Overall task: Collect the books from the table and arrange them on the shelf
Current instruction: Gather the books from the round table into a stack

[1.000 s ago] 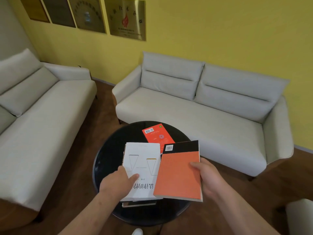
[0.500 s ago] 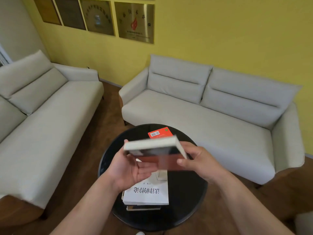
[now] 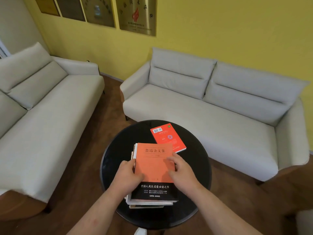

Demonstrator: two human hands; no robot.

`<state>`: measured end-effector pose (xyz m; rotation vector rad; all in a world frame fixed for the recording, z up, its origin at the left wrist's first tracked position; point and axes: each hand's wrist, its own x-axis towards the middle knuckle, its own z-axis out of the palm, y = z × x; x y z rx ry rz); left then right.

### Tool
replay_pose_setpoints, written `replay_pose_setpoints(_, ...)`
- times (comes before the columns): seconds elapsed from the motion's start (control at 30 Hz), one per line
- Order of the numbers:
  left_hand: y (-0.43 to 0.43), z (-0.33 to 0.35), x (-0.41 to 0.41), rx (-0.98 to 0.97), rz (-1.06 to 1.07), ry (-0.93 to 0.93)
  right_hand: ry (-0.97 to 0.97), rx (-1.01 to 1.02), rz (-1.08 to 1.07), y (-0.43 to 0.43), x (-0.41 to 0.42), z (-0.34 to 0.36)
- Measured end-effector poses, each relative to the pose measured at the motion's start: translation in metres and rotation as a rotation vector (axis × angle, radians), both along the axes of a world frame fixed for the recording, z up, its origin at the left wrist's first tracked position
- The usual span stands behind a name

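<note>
Stack: orange-and-black book [image 3: 153, 165] face up on top of a small pile of books [image 3: 149, 204] at the near middle of the round black table [image 3: 111, 160]; pale page edges of the lower books showing at left and near sides.
Left hand [image 3: 127, 175]: fingers curled against the left edge of the top book and the pile below, pressing rather than lifting, by the look of it.
Right hand [image 3: 182, 173]: fingers spread flat on the cover's right half, resting, not clenched.
Loose book: red book [image 3: 167, 138] lying flat at the far right of the table, back cover up, just beside the stack's far corner.
Progress: gathering nearly done, one red book left to add; carrying and shelving all still ahead.
Hidden: no shelf in view; count of books in the pile unclear; lower covers concealed.
Surroundings: two pale sofas [image 3: 211, 106], yellow wall, framed plaques cut off at the top.
</note>
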<state>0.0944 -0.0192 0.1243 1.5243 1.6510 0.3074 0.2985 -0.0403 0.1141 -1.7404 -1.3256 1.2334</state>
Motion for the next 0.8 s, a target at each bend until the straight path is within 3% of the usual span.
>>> replay_pose_setpoints(0.07, 0.001, -0.008, -0.002, 0.116, 0.036, 0.107, -0.045, -0.033, -0.062, 0.002, 0.002, -0.002)
replay_pose_setpoints(0.1, 0.001, -0.009, -0.003, 0.101, 0.104, 0.055, -0.010, -0.080, -0.085, 0.003, 0.003, -0.003)
replay_pose_setpoints(0.2, 0.002, -0.015, -0.008, -0.200, 0.308, -0.391, 0.194, -0.247, -0.062, 0.004, -0.001, -0.005)
replay_pose_setpoints(0.27, 0.000, -0.014, -0.007, -0.356, 0.297, -0.591, 0.267, -0.289, -0.084, 0.005, -0.010, -0.009)
replay_pose_setpoints(0.47, -0.001, -0.020, -0.007, -0.329, 0.276, -0.648, 0.370, -0.309, -0.130, 0.005, -0.029, -0.011)
replay_pose_setpoints(0.8, 0.017, -0.022, -0.025, -0.351, 0.201, -0.535, 0.320, -0.360, -0.078, 0.008, -0.010, -0.002)
